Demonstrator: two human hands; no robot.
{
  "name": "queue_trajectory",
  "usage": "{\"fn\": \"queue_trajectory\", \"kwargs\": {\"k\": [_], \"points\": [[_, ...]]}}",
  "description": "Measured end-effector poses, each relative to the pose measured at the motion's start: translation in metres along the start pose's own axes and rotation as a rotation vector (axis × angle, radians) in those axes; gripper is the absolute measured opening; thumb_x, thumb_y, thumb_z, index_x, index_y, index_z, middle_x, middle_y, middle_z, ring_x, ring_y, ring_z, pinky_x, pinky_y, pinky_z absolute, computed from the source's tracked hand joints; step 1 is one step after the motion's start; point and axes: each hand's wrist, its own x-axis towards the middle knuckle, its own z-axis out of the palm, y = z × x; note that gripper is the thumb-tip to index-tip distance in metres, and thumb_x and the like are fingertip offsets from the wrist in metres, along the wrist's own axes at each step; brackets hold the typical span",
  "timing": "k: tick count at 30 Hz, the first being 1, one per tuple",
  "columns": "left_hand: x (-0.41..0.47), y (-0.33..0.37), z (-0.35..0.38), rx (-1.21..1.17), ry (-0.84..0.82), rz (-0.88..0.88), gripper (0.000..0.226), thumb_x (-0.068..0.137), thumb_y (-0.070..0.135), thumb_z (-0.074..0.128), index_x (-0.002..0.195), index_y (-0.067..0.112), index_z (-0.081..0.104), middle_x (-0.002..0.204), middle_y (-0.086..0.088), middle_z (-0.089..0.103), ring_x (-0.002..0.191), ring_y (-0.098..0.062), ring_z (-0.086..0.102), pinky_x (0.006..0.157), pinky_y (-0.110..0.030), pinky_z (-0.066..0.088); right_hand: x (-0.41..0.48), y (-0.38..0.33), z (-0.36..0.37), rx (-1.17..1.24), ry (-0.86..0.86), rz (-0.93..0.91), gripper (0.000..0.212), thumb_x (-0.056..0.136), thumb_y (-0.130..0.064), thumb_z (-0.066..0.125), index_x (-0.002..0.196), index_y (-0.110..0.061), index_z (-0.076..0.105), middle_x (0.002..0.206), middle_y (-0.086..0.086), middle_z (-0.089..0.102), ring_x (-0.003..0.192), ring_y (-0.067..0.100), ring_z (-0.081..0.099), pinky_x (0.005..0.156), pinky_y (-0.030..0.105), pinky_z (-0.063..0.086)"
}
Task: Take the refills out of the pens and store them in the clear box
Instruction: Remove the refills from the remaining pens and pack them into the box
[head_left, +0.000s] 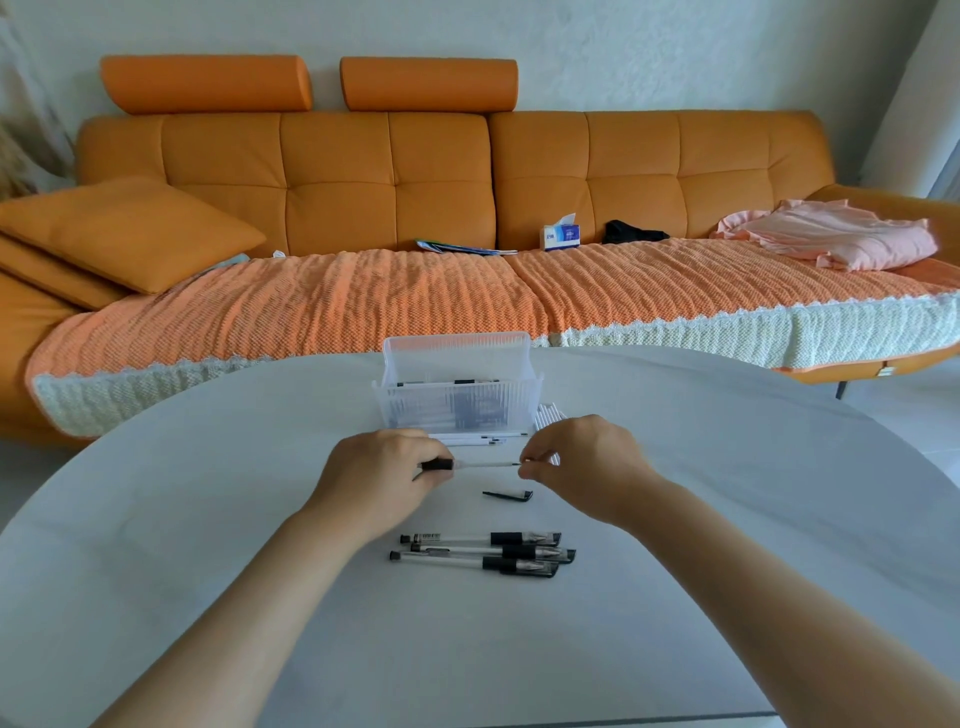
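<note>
Loose pens (483, 553): three, side by side.
Left hand (384, 478): grips pen barrel (483, 465) (I see black grip).
Right hand (582, 467): pinches its far end.

The bare left forearm (249, 597) and bare right forearm (753, 561) are reaching forward and angling inward. The left hand (382, 475) is curling its fingers round the black end of a thin clear plastic pen (485, 465). The right hand (589, 460) is pinching the opposite end, knuckles up.
</note>
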Motion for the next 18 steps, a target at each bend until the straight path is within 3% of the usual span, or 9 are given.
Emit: {"fn": "queue_trajectory", "kwargs": {"k": [5, 13, 18], "points": [[0.001, -0.021, -0.007, 0.075, -0.015, -0.12, 0.015, 0.09, 0.046, 0.059, 0.097, 0.038, 0.07, 0.093, 0.017, 0.065, 0.091, -0.009, 0.06, 0.066, -0.026, 0.043, -0.001, 0.005, -0.004, -0.054, -0.027, 0.022, 0.015, 0.086, -0.047, 0.069, 0.094, -0.034, 0.07, 0.091, -0.018, 0.069, 0.085, 0.005, 0.06, 0.063, 0.021, 0.042], [0.001, -0.022, -0.006, 0.097, -0.023, -0.17, 0.016, 0.091, 0.044, 0.058, 0.093, 0.033, 0.068, 0.093, 0.015, 0.067, 0.088, -0.012, 0.059, 0.065, -0.027, 0.044, -0.008, -0.014, 0.007, 0.058, -0.212, -0.097, 0.013, 0.081, -0.043, 0.075, 0.091, -0.035, 0.074, 0.09, -0.017, 0.067, 0.081, 0.002, 0.06, 0.075, 0.025, 0.053], [0.0, -0.015, -0.004, 0.096, -0.013, -0.142, 0.016, 0.092, 0.045, 0.057, 0.094, 0.032, 0.068, 0.092, 0.016, 0.066, 0.086, -0.01, 0.059, 0.065, -0.026, 0.044, -0.009, -0.01, 0.0, 0.11, -0.205, -0.096, 0.018, 0.082, -0.044, 0.075, 0.098, -0.036, 0.073, 0.091, -0.02, 0.066, 0.078, -0.003, 0.057, 0.068, 0.015, 0.045]]}}
